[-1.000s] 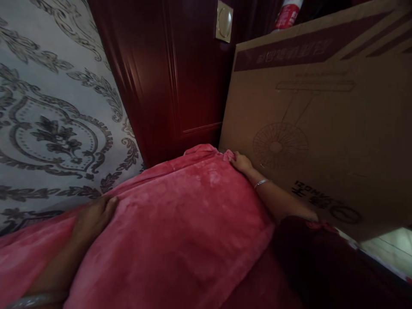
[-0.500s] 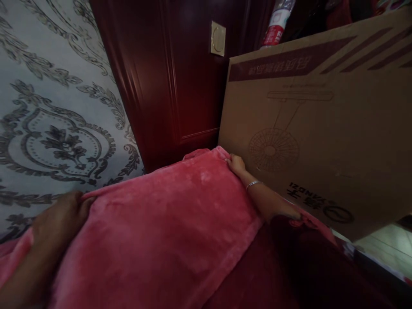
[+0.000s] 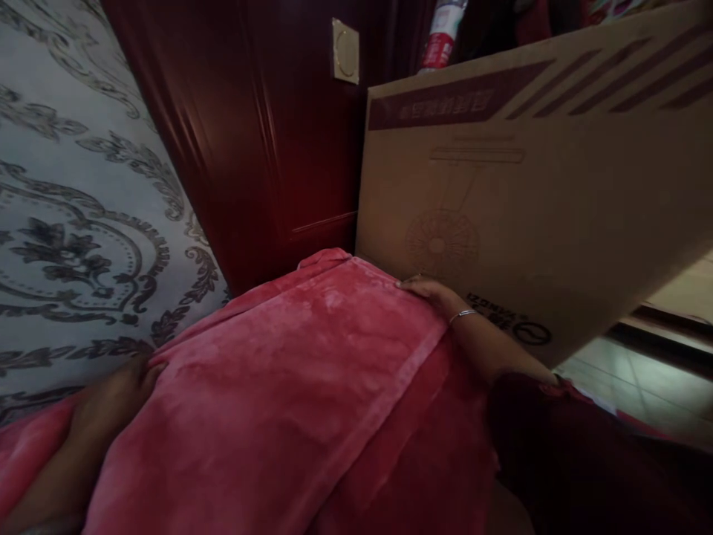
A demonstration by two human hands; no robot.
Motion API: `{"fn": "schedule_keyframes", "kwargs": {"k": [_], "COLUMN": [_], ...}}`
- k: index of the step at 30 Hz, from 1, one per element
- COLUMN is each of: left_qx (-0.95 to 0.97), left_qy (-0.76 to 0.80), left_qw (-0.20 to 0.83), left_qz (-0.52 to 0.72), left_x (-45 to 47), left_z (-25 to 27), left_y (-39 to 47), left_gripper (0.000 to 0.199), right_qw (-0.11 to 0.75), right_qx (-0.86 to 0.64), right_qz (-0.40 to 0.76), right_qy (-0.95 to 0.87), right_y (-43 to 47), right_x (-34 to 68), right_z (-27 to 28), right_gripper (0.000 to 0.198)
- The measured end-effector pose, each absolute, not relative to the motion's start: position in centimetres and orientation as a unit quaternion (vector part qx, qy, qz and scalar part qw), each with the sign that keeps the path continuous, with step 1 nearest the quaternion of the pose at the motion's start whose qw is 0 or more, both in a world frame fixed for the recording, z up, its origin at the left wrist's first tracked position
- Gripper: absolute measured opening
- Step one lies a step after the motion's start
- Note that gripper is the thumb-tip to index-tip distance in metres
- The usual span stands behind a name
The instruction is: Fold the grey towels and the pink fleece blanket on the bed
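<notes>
A pink plush blanket spreads before me, with a seam or folded edge running diagonally down its right part. At the lower left, my left hand is closed on the blanket's left edge beside the wall; its fingertips are partly hidden in the cloth. My right hand, with a silver bangle on the wrist, grips the right edge near the far corner, thumb on top. The fingers under that edge are hidden.
A large cardboard box with a printed fan drawing stands right behind my right hand. Dark red panelling with a gold plate rises at the back. Patterned wallpaper is on the left. A bottle shows above the box; floor tiles lie at right.
My right hand has slid along the blanket's right edge, away from the far corner and toward me. My left hand keeps its hold. The view has turned a little to the right.
</notes>
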State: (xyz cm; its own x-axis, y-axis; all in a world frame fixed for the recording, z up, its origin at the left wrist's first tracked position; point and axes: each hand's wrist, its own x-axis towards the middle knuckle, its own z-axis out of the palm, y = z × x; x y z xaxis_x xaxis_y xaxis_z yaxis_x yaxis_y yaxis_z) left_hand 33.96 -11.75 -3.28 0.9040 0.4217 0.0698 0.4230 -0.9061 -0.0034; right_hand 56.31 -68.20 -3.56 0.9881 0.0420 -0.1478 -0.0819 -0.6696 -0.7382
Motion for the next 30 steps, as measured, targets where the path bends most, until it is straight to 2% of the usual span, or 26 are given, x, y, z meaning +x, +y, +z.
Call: {"fn": "schedule_keyframes", "kwargs": {"k": [4, 7, 9, 10, 12, 15, 18, 23, 27, 30], "left_qx": [-0.977, -0.978, -0.982, -0.986, -0.986, -0.961, -0.947, -0.972, -0.976, -0.974], "left_qy": [-0.212, -0.180, -0.100, -0.038, 0.091, 0.182, 0.206, 0.155, 0.150, 0.162], "left_qw": [0.023, 0.084, 0.095, 0.068, -0.050, -0.181, -0.231, -0.154, -0.093, -0.077], "left_qz": [0.000, -0.070, -0.131, -0.147, -0.132, -0.099, -0.091, -0.081, -0.127, -0.138], "left_x": [33.9, 33.1, 32.5, 32.2, 31.8, 32.2, 33.5, 33.7, 32.1, 31.7], "left_z": [-1.1, 0.9, 1.4, 1.3, 0.5, -1.4, -2.8, -5.2, -7.2, -7.4], "left_y": [-13.2, -16.3, -19.6, -21.6, -26.1, -32.5, -37.0, -39.9, -40.4, -40.5], "left_gripper": [0.051, 0.046, 0.049, 0.049, 0.046, 0.057, 0.061, 0.058, 0.053, 0.052], "right_qw": [0.428, 0.424, 0.412, 0.405, 0.388, 0.376, 0.376, 0.341, 0.327, 0.344], "right_qx": [-0.900, -0.902, -0.908, -0.912, -0.919, -0.921, -0.920, -0.932, -0.935, -0.931], "right_qz": [0.072, 0.053, 0.032, 0.014, -0.036, -0.099, -0.102, -0.121, -0.064, -0.025], "right_qy": [0.043, 0.062, 0.068, 0.069, 0.064, 0.013, -0.053, 0.033, 0.117, 0.118], "right_y": [-71.5, -72.8, -72.8, -72.3, -70.6, -66.2, -63.0, -66.1, -70.3, -71.2], "right_x": [51.5, 49.0, 47.9, 47.5, 46.7, 45.1, 43.4, 42.8, 44.1, 45.6], "right_z": [-3.6, -3.4, -3.1, -2.8, -2.2, -1.7, -2.0, -3.4, -4.5, -4.9], "right_gripper": [0.031, 0.033, 0.030, 0.027, 0.021, 0.026, 0.028, 0.028, 0.018, 0.023]}}
